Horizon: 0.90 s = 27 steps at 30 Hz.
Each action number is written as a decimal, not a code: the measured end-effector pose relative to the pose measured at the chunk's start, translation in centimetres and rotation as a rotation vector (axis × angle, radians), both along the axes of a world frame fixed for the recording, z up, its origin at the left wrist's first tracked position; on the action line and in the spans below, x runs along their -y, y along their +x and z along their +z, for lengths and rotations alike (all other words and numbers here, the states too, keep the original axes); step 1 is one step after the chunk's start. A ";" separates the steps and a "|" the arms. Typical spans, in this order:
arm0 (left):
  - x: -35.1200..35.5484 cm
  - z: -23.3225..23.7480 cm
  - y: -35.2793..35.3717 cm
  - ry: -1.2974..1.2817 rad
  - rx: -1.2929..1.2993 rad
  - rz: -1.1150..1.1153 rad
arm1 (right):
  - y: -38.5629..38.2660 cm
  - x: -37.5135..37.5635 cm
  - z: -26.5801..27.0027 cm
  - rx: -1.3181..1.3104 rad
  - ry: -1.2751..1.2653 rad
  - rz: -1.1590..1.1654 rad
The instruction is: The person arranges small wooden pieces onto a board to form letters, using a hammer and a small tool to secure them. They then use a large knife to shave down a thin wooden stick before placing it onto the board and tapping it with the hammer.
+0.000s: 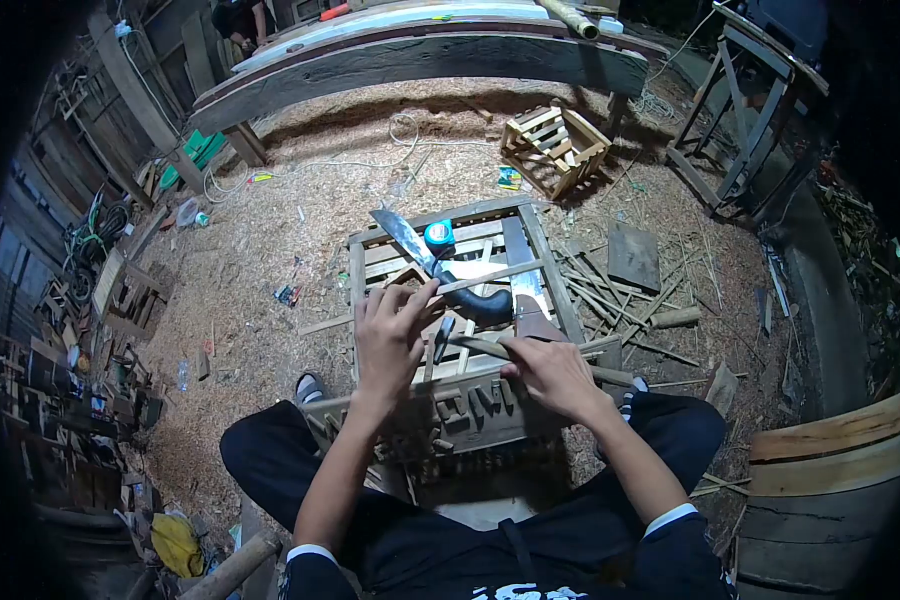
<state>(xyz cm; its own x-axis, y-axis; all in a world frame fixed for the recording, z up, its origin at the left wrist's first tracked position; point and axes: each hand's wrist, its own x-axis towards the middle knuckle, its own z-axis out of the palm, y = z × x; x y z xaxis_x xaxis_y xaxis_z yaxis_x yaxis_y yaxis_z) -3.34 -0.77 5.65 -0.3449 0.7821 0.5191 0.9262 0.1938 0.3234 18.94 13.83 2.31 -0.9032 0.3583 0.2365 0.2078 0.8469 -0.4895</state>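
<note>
Over the slatted wooden frame (560,270), my left hand (392,335) pinches the end of a thin wooden strip (500,275) that slants up to the right. My right hand (550,372) is closed round the wooden handle of a hammer (444,338), its metal head near my left fingers. Behind the hands lie a machete (405,238) with a dark curved handle, a blue tape measure (439,235) and a handsaw (522,262). Several small wood pieces (453,408) rest on the near board.
A long workbench (420,70) spans the back, with part of another person (240,22) at its left. A wooden crate (555,150) stands on shavings. Loose sticks (620,300) lie right; planks (835,480) at lower right; a stand (740,110) at upper right.
</note>
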 end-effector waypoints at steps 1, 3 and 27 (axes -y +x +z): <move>0.4 -0.5 -0.3 0.008 -0.002 -0.009 | -0.1 -0.2 0.3 0.037 0.009 -0.023; 1.3 -1.2 -0.8 0.018 -0.026 -0.012 | -0.6 -1.0 0.4 0.079 -0.007 -0.049; -0.4 -7.4 -1.6 -0.017 0.231 -0.165 | -2.4 -4.5 -3.2 -0.139 0.108 -0.323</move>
<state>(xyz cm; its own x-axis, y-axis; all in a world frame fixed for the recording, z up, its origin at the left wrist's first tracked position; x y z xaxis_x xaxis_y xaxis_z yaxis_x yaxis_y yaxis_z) -4.98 -0.39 -1.79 -0.3199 0.8454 0.4278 0.8480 0.0541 0.5272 16.52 18.34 -0.90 -0.7043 0.5857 0.4011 0.4107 0.7971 -0.4427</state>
